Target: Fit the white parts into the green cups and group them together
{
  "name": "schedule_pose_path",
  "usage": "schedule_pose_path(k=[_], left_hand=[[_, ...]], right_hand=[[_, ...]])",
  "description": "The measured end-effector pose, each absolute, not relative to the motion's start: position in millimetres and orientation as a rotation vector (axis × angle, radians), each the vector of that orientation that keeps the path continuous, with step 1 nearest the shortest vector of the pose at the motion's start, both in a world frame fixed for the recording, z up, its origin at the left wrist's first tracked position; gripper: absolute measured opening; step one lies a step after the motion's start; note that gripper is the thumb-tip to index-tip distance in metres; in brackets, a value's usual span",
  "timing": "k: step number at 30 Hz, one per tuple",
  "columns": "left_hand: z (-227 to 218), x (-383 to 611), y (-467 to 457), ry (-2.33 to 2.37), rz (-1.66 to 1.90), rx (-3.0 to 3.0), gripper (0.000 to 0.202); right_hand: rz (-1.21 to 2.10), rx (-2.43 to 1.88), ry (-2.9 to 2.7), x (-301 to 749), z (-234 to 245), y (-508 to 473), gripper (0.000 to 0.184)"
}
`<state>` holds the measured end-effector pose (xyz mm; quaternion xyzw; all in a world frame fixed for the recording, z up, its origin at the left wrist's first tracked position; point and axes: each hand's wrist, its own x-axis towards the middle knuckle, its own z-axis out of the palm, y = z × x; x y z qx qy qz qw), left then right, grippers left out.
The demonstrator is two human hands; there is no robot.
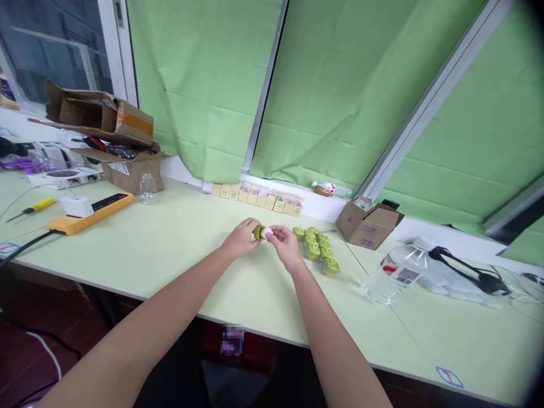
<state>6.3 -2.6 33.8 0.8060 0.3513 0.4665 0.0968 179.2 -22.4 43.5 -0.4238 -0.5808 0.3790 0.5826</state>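
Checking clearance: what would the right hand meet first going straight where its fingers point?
Likely the green piece in the left hand, just past the white piece that the right hand holds; depth is unclear.

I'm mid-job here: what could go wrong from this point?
Two possible risks:
1. The white piece is small and held up between the fingers of the right hand, right by the green piece in the left hand; either could slip and drop.
2. The green-lidded tubs stand close beside the right hand and forearm, so a sideways swing might knock some over.
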Motion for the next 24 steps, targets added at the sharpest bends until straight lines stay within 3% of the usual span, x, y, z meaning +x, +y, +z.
schedule_pose_path(k=[13, 19, 24], left_hand=[[32.9, 3.0, -0.2, 0.969, 1.361, 2.451, 0.030], [29.3, 0.4, 1.9, 0.995, 1.309, 2.486, 0.027], [31.0, 0.4, 1.0, 1.015, 1.327, 2.442, 0.024]], right_hand=[[0.814, -1.013, -1.481, 180.9, 37.6, -20.7, 0.040], [0.623, -1.117, -1.591, 179.1, 30.9, -20.8, 0.039], [0.470, -1.139, -1.655, 174.0, 34.9, -27.8, 0.027]])
